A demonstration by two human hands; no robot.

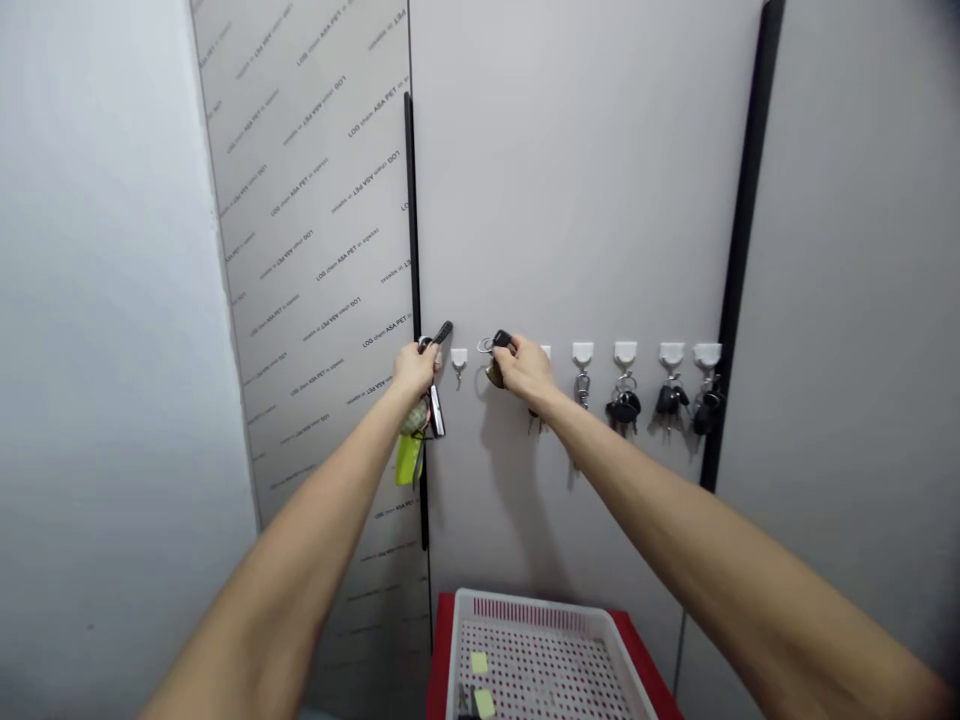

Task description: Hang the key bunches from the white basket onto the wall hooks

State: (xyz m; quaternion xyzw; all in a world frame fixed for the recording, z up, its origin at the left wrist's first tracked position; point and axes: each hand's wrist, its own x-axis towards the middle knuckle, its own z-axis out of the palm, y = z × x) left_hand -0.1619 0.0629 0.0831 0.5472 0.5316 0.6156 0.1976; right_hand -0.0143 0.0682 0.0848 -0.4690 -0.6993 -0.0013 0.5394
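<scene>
My left hand [415, 369] is closed on a bunch of keys at the leftmost hook. A black fob sticks up from its fingers, and a bright yellow-green tag [409, 460] and a pale round charm [414, 416] hang below. My right hand [525, 368] pinches a key ring [486, 346] with a black key fob [502, 340] and something brass-coloured under it. Between the hands, a white hook [459, 357] on the panel bears a small metal clasp. Another hook and its keys [537, 420] are partly hidden behind my right hand.
More keys [624, 407] hang from several white hooks [625, 352] to the right. Below stands a white perforated basket [551, 610] on a red surface [441, 640], with yellow paper notes [480, 662] inside. Black strips [739, 240] edge the panel [585, 180].
</scene>
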